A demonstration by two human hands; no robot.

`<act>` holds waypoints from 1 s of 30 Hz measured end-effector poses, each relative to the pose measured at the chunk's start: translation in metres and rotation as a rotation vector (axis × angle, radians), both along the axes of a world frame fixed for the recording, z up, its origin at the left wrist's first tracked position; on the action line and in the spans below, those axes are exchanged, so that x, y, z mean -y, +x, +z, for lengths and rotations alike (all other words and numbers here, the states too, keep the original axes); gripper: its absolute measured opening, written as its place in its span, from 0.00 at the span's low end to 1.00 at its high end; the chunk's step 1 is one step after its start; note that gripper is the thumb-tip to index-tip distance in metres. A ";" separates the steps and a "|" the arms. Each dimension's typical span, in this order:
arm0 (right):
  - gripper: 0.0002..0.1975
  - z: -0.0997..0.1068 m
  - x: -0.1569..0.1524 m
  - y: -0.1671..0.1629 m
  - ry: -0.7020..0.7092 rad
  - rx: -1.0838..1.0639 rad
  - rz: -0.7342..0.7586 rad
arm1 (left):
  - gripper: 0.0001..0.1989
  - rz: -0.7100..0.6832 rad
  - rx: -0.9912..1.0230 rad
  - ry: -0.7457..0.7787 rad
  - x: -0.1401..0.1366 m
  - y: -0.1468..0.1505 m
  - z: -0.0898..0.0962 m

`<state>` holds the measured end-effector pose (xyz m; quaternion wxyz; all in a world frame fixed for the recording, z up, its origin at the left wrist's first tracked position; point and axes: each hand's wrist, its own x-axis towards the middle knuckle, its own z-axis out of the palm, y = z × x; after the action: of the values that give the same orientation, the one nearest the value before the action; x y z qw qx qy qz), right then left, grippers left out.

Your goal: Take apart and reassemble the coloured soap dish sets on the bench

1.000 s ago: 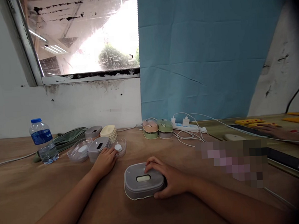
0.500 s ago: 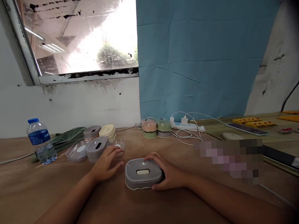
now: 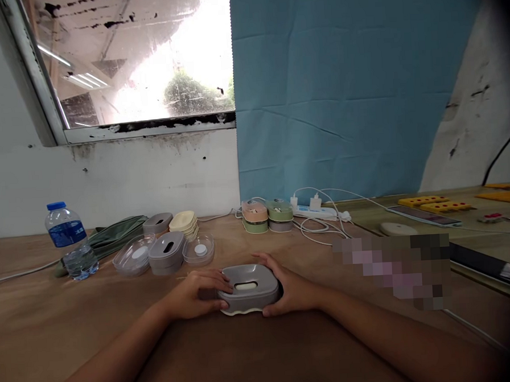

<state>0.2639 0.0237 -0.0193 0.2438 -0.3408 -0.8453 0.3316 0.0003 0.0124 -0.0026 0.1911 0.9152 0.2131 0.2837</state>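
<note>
A grey plastic box point(image 3: 254, 300) with rounded corners sits on the wooden table in front of me. Its top has an oval slot with something cream inside, and a wavy cream rim shows along the bottom edge. Around the box's right end, my right hand point(image 3: 295, 288) is closed, thumb at the front and fingers behind. My left hand point(image 3: 195, 295) grips the left end, fingers on the top edge and thumb low at the front. Behind my left hand stand a similar grey box point(image 3: 167, 261) and two clear plastic covers, one of them a small clear cover point(image 3: 193, 256).
A water bottle point(image 3: 70, 246) and a green bag point(image 3: 116, 237) stand at the left. Farther back are stacked cream trays point(image 3: 183, 222), a pink-and-green box point(image 3: 254, 214) and a green-and-grey box point(image 3: 280, 213). A power strip point(image 3: 316, 212) with white cables lies right of them.
My left hand has moved right and forward from beside the box onto its left end. The box has shifted slightly right, still in my right hand.
</note>
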 end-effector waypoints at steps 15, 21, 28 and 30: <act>0.57 0.002 -0.009 0.014 0.096 -0.026 0.075 | 0.14 0.446 0.467 -0.198 -0.003 -0.007 -0.002; 0.26 0.013 -0.021 0.025 0.392 0.290 -0.224 | 0.15 0.641 0.368 0.118 -0.027 -0.001 0.029; 0.18 0.007 -0.021 0.016 0.475 0.413 -0.373 | 0.16 0.933 -0.150 0.324 -0.121 0.025 0.050; 0.19 0.007 -0.019 0.017 0.479 0.413 -0.362 | 0.15 0.960 -0.197 0.283 -0.144 0.032 0.044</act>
<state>0.2806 0.0430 -0.0119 0.1957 -0.4781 -0.8563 -0.0001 0.0325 0.1561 0.0418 -0.1076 0.7533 0.5861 0.2782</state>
